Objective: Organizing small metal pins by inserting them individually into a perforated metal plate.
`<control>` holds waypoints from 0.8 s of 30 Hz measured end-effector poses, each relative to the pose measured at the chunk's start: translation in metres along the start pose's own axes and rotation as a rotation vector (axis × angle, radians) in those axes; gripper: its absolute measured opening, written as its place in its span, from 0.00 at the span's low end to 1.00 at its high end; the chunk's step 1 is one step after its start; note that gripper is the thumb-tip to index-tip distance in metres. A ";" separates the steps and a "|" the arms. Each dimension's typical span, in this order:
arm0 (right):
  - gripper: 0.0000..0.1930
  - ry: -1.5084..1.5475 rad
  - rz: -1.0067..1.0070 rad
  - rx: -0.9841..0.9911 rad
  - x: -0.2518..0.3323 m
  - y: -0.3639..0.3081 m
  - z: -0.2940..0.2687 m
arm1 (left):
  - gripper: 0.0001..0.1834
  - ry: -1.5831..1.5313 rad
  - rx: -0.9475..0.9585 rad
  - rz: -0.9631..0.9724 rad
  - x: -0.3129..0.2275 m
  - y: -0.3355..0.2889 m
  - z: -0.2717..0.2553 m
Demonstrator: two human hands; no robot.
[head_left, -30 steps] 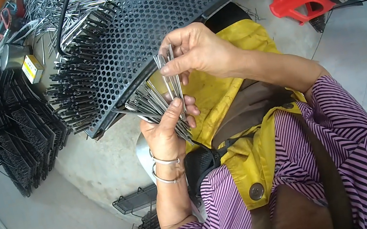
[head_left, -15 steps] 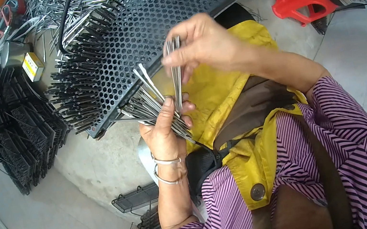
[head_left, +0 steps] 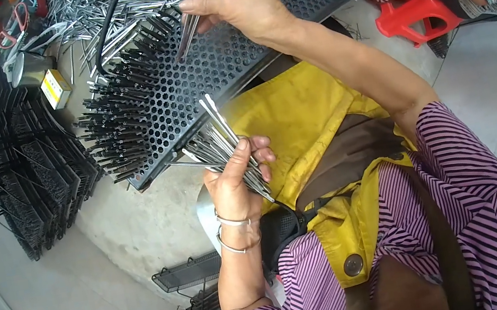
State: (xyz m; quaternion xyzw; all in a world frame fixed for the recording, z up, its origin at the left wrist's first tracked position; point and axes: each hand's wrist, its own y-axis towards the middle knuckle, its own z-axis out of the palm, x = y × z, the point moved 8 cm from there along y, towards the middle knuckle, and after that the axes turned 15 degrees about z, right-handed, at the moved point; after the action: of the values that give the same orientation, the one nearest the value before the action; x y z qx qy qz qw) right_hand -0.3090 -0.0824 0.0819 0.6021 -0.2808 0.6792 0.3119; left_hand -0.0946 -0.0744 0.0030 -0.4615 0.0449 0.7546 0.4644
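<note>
A bunch of thin metal rods (head_left: 211,150) is clasped in my left hand (head_left: 238,173), fanned out just in front of the rack's near edge. Two rods with pale flattened ends stick up above the rest. My right hand (head_left: 236,2) pinches a smaller bundle of metal rods (head_left: 194,19) over the black perforated rack (head_left: 231,53), the rods slanting down toward its holes. Along the rack's left part, many dark-tipped rods (head_left: 121,104) stand in the holes in close rows. Whether the right bundle's lower ends touch the rack I cannot tell.
Loose metal rods (head_left: 86,11) lie heaped behind the rack. To the left are stacked black racks with hooks (head_left: 34,171), a yellow-and-white box (head_left: 55,89), a metal can (head_left: 29,70) and red-handled scissors (head_left: 22,19). A red stool (head_left: 416,15) is at right, with another person beyond.
My right hand has moved up and away from my left hand, carrying its bundle of rods over the rack. The left hand keeps its bunch and sits slightly lower and to the right in view.
</note>
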 end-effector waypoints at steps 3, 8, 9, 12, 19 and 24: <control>0.05 -0.012 -0.092 0.021 -0.003 0.010 0.006 | 0.06 -0.004 0.004 0.000 0.000 0.001 0.001; 0.04 0.001 -0.119 0.018 -0.003 0.010 0.014 | 0.06 0.002 -0.009 -0.015 0.000 0.000 0.000; 0.04 -0.014 -0.141 0.030 -0.002 0.010 0.017 | 0.06 0.003 -0.006 -0.017 0.001 0.000 0.001; 0.05 -0.047 -0.228 0.052 0.007 0.008 0.022 | 0.06 -0.005 -0.004 -0.023 0.000 0.000 0.000; 0.05 -0.281 -0.402 0.046 0.020 0.004 0.033 | 0.06 -0.011 0.002 -0.027 0.000 0.000 0.001; 0.06 -0.313 -0.486 0.029 0.024 0.000 0.035 | 0.06 0.002 -0.005 -0.034 0.002 0.000 0.000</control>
State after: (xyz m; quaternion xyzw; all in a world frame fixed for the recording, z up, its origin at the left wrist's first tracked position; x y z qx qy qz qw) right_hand -0.2886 -0.1073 0.1099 0.7535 -0.1634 0.4874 0.4098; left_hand -0.0946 -0.0736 0.0015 -0.4642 0.0357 0.7462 0.4758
